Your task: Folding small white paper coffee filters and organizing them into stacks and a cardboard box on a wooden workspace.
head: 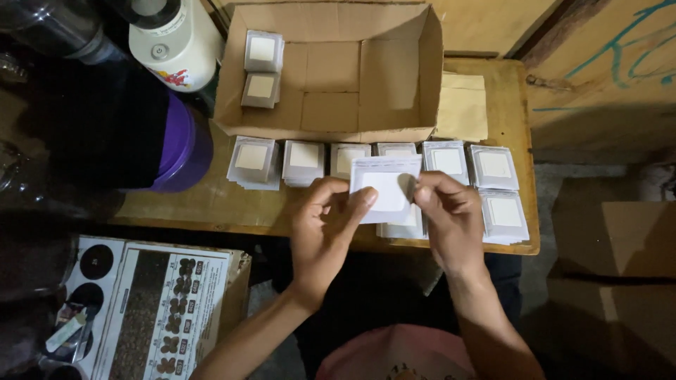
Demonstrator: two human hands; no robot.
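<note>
Both of my hands hold one small white packet (384, 186) over the front of a wooden table (204, 200). My left hand (325, 229) pinches its left edge and my right hand (448, 214) pinches its right edge. Behind it a row of stacked white packets (304, 162) lies along the table, with more stacks (504, 214) at the right. An open cardboard box (331, 70) stands behind the row. Two packet stacks (263, 67) rest in its left corner.
A purple round container (184, 144) and a white jar (176, 42) sit at the table's left. A tan paper sheet (461, 109) lies right of the box. A printed cardboard box (158, 309) stands low at the left. Another carton (620, 281) is at the right.
</note>
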